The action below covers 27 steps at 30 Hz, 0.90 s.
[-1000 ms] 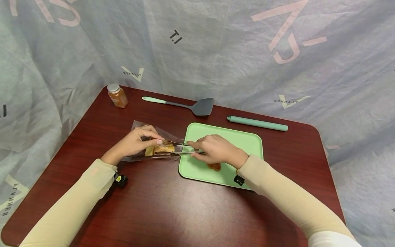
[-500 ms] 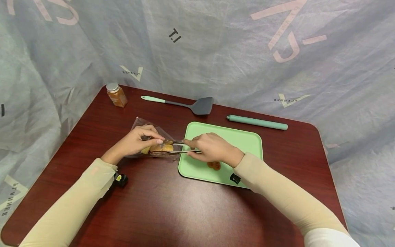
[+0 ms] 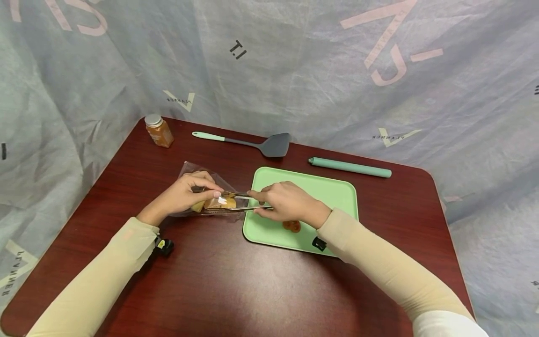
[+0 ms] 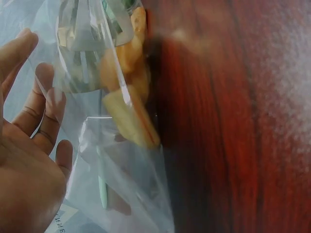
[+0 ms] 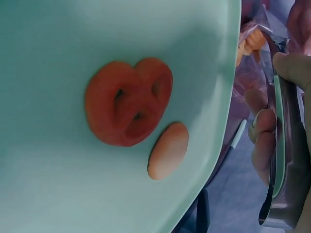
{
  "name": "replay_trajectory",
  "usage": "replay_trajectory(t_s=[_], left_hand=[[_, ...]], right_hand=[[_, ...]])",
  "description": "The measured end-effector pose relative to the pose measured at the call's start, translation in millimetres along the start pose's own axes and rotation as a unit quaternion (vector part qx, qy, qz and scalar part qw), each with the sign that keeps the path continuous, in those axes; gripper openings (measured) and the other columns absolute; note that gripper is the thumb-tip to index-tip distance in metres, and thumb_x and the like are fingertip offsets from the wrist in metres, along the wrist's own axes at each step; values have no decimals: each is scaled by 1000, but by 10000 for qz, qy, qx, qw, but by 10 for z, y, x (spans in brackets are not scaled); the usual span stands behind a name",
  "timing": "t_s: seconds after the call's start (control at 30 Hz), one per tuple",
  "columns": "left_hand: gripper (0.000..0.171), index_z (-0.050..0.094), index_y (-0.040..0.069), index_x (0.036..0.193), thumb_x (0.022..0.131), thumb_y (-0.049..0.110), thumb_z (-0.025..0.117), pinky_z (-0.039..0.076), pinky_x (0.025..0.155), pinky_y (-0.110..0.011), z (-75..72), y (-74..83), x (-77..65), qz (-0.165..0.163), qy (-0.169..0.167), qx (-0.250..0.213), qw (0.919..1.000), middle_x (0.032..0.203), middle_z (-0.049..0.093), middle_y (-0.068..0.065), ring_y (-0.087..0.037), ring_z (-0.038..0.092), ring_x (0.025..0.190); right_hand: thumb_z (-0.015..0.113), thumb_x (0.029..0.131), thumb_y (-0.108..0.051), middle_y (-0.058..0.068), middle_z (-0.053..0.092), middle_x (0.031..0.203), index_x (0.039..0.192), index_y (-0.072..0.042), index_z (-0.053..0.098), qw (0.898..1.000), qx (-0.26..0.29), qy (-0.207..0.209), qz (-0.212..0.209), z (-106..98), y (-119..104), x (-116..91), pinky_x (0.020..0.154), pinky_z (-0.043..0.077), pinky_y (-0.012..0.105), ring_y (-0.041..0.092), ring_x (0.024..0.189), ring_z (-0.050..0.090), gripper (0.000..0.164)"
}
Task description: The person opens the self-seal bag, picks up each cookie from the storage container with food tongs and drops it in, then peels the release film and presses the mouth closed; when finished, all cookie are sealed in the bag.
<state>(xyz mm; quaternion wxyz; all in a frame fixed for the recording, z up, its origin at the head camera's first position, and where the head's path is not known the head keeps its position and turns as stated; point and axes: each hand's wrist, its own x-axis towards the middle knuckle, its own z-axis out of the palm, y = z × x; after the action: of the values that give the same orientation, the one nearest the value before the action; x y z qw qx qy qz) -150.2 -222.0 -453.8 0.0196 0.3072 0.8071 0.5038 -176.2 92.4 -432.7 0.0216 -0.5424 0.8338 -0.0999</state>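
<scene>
My left hand (image 3: 183, 194) pinches the edge of a clear plastic bag (image 4: 126, 179) at the left of the table. Inside the bag lie a yellowish sandwich-like piece (image 4: 130, 116) and golden bread pieces (image 4: 124, 63). In my right hand (image 3: 290, 200) is a pair of metal tongs (image 5: 294, 165) with green inlays. Their arms reach leftward into the bag, spread around a golden piece. Below my right wrist, on the light green tray (image 3: 332, 187), rest a reddish-brown toy-like pretzel (image 5: 129, 102) and a small oval bun (image 5: 168, 150).
A spatula (image 3: 275, 145) with a mint handle lies behind the bag and tray. Right of it is a green closed stick-shaped tube (image 3: 349, 167). An orange-brown jar (image 3: 160, 133) with a silver lid stands at the back left. Fabric curtains (image 3: 261, 70) surround the table.
My right hand and the tongs have shifted slightly left, deeper into the bag. The golden piece between the tong arms has changed position a little. My left hand stays nearly still.
</scene>
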Motion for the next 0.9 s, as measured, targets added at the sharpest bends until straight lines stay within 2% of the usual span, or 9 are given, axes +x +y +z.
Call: replay_trajectory(t_s=[0.17, 0.4, 0.67, 0.9], left_hand=[[15, 78, -4, 103, 90, -8, 72, 45, 70, -34, 5, 102, -3, -89, 72, 5, 9999, 93, 65, -10, -20, 56, 87], [16, 79, 0, 103, 89, -8, 74, 45, 71, -31, 5, -28, -28, -11, 68, -157, 9999, 95, 66, -8, -19, 57, 86], [15, 80, 7, 105, 92, 2, 75, 45, 70, -35, 0, -86, -54, -101, 22, -166, 9998, 95, 67, -1, -17, 56, 87], [15, 80, 6, 106, 93, 3, 74, 45, 67, -35, 9, -79, -39, -141, -5, -104, 9998, 94, 66, 0, -16, 55, 85]], right_hand=[[63, 100, -35, -8, 69, 87, 136, -12, 66, 9999, 57, 98, 86, -4, 22, -51, 52, 45, 29, 5, 54, 54, 43], [64, 100, -39, -7, 70, 90, 137, -10, 64, 9989, 232, 292, 270, -18, 136, -324, 53, 46, 28, 0, 57, 55, 47], [72, 95, -34, -14, 54, 70, 134, -8, 67, 9965, 180, 686, 440, -78, 281, -978, 47, 37, 25, -3, 50, 37, 47], [77, 91, -34, -19, 61, 81, 133, -11, 68, 9937, 107, 850, 720, -128, 275, -1569, 47, 38, 21, -8, 53, 39, 49]])
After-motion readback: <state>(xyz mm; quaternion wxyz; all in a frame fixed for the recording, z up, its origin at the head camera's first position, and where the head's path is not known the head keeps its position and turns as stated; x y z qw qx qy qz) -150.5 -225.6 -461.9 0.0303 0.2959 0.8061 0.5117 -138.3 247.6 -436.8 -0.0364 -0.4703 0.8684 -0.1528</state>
